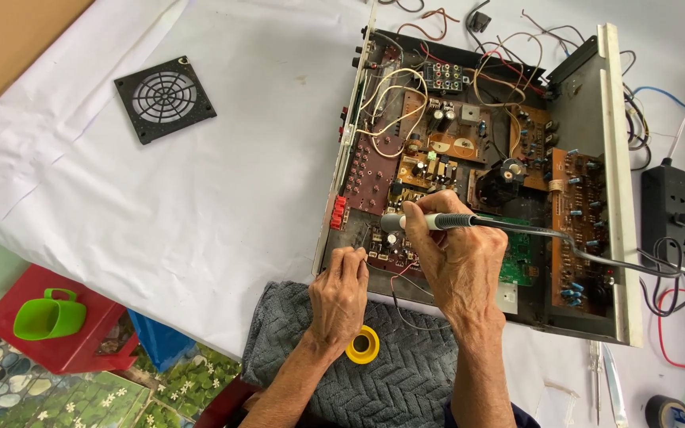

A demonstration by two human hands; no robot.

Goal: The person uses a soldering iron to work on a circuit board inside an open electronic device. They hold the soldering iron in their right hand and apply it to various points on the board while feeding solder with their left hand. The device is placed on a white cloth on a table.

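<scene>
One open amplifier chassis (608, 158) lies on the white-covered table (223, 206), its lid off, showing several brown circuit boards, one green board (518, 255) and one large black capacitor (510, 172) among looped wires. Two hands work at its near edge. The right hand (457, 257) is closed around one soldering iron (438, 222), gripped like a pen with the tip pointing left over the board near the front corner; its grey cord runs right across the chassis to the far rim. The left hand (341, 297) is pinched shut with its fingertips just at the chassis's near lip, beside the iron's tip; what it pinches is too small to tell. Both wrists rest over one grey knitted towel (390, 380), on which sits one yellow solder reel (363, 345), just beside the left wrist. One black square fan grille (165, 99) lies well apart to the left, with a wide bare stretch of white cloth between it and the chassis. To the right the room is tight: one black power strip (666, 210), tangled red, blue and white wires, one roll of black tape (667, 412) and one screwdriver (596, 376) near the table's edge. Below the left edge stands one red stool (17, 317) carrying one green cup (47, 315).
</scene>
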